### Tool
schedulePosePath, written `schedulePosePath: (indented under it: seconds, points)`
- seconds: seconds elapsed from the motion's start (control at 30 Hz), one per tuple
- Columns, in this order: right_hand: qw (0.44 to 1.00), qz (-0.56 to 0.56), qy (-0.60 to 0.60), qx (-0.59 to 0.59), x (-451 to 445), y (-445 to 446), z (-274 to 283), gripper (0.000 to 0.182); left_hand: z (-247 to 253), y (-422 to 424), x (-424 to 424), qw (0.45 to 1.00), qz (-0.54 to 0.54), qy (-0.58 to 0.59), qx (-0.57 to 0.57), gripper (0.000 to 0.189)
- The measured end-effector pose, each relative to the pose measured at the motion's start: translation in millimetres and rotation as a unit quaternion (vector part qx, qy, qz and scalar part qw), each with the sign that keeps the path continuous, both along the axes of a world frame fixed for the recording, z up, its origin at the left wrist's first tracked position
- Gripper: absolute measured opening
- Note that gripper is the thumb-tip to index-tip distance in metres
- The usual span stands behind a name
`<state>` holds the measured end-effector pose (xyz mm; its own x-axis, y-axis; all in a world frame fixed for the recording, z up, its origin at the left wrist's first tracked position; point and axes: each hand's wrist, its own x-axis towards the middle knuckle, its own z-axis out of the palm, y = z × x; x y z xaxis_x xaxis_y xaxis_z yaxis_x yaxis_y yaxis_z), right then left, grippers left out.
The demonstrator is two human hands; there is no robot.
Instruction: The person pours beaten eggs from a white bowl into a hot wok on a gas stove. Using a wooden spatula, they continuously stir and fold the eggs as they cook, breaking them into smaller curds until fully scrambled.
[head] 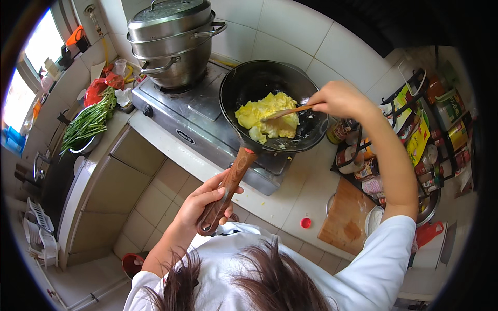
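My left hand [212, 200] grips the brown wooden handle [237, 171] of a black wok [245, 81]. The wok is over the right side of a two-burner gas stove [171, 120]; whether it rests on the burner is hidden. Inside it lies a mass of yellow scrambled egg [268, 107]. From the right, my right hand [336, 100] reaches over the rim, closed around a wooden spatula [290, 112]. The spatula's blade touches the egg. Small egg bits cling to the wok's dark wall.
A stacked steel steamer pot [171, 46] stands on the left burner. Green stalks [87, 120] overhang a metal bowl [91, 144] on the left counter. At right are a rack of condiment jars [367, 169], a wooden cutting board [346, 217] and a red cap [305, 222].
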<state>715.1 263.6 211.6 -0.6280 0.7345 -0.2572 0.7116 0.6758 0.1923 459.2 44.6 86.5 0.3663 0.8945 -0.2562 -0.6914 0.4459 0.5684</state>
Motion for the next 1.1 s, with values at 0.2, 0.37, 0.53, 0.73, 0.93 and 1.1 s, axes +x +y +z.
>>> schedulePosePath:
  seconds: [0.2,0.37,0.53,0.73,0.93,1.1]
  points:
    - [0.992,-0.079,-0.084,-0.051,18.4,-26.5,44.4,0.023,-10.1,-0.3,-8.3,0.999,-0.022,-0.044,0.011,0.055]
    - [0.998,-0.046,-0.036,0.021,24.6,-15.6,-17.8,0.02,-12.8,2.3,-6.4,0.998,-0.034,-0.046,0.02,0.056]
    - [0.995,-0.059,0.051,0.055,9.4,24.7,-16.7,0.02,-11.1,0.2,-7.3,0.999,-0.027,-0.038,0.014,0.056]
    - [0.999,-0.025,-0.004,0.024,-18.4,22.8,-53.1,0.02,-11.0,0.3,-7.8,0.999,-0.025,-0.04,0.016,0.056]
    - [0.997,-0.036,0.028,-0.069,12.7,-7.9,11.2,0.022,-9.2,1.6,-6.2,0.998,-0.03,-0.044,0.016,0.055]
    - [0.98,-0.079,0.021,-0.179,14.1,-39.5,34.8,0.022,-9.4,-0.7,-7.9,0.999,-0.019,-0.039,0.013,0.055]
